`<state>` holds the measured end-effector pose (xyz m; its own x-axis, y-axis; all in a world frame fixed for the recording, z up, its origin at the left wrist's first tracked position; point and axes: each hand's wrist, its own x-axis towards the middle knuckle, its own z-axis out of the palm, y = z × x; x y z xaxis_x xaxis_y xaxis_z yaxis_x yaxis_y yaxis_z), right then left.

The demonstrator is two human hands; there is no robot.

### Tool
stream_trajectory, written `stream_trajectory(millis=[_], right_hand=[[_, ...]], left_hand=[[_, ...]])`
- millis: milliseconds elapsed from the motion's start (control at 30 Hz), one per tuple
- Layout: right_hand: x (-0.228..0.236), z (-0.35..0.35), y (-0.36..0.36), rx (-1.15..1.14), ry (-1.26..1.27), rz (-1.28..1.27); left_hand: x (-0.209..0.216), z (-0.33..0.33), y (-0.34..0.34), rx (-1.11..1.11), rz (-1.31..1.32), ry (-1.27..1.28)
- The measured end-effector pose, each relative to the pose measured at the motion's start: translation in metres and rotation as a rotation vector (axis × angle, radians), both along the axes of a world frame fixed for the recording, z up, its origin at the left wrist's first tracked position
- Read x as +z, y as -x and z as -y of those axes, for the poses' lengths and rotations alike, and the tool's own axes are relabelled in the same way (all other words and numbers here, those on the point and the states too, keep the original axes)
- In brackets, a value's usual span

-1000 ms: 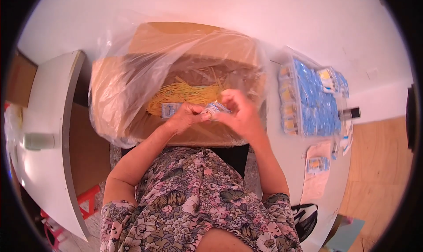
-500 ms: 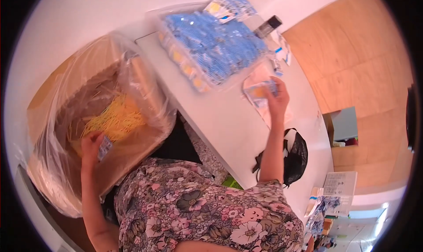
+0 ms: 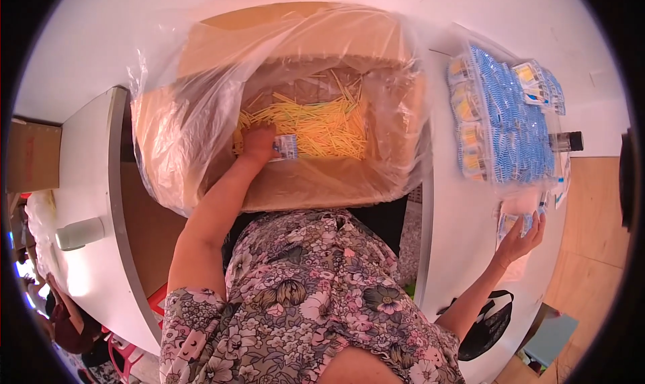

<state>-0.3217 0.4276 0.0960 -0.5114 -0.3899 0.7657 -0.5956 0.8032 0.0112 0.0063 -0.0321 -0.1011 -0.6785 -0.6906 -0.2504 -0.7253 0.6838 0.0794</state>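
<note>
Pale wall (image 3: 484, 11), white table (image 3: 451, 239) beside carton (image 3: 269, 31); right fingers (image 3: 536, 229) parted over packet (image 3: 505, 223); left fingers (image 3: 254, 129) on yellow sticks (image 3: 329, 125), grip unclear.

Left: pale green cylinder (image 3: 80, 235) on white table (image 3: 94, 165), brown carton (image 3: 35, 157) near. Lower left: pink stool (image 3: 123, 357). Right: black bag (image 3: 485, 337), dark-capped bottle (image 3: 568, 141).
</note>
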Motion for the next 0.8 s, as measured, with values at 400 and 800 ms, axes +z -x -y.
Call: stream_trajectory(millis=[400, 800], right_hand=[[0.020, 0.158, -0.110, 0.691, -0.168, -0.005], [-0.047, 0.276, -0.162, 1.186, -0.276, 0.480]], left_hand=[[0.012, 0.025, -0.015, 0.115, -0.212, -0.260], [0.011, 0.030, -0.019, 0.140, -0.362, -0.393]])
